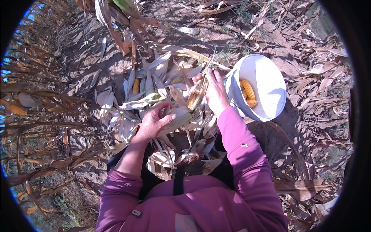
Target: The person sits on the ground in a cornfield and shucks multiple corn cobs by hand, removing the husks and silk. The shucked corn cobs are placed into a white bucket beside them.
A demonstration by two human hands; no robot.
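My left hand point(155, 120) grips pale green husk leaves point(177, 118) at the near end of a corn ear. The far end of this partly husked ear point(192, 99) shows some yellow kernels between its leaves. My right hand point(215, 88) holds the drier, brownish husk point(204, 82) at that end. Beneath both hands spreads a pile of pale corn husks point(158, 71). One bare yellow cob point(136, 86) lies among the leaves at the pile's left side. How far the fingers of my right hand wrap around the husk is partly hidden.
A white bucket point(268, 87) stands tilted just right of my right hand, with several husked yellow cobs point(248, 90) inside. Dry corn stalks point(43, 136) stand along the left. Fallen leaves point(321, 69) cover the soil at right. A leafy stalk point(121, 17) lies beyond the pile.
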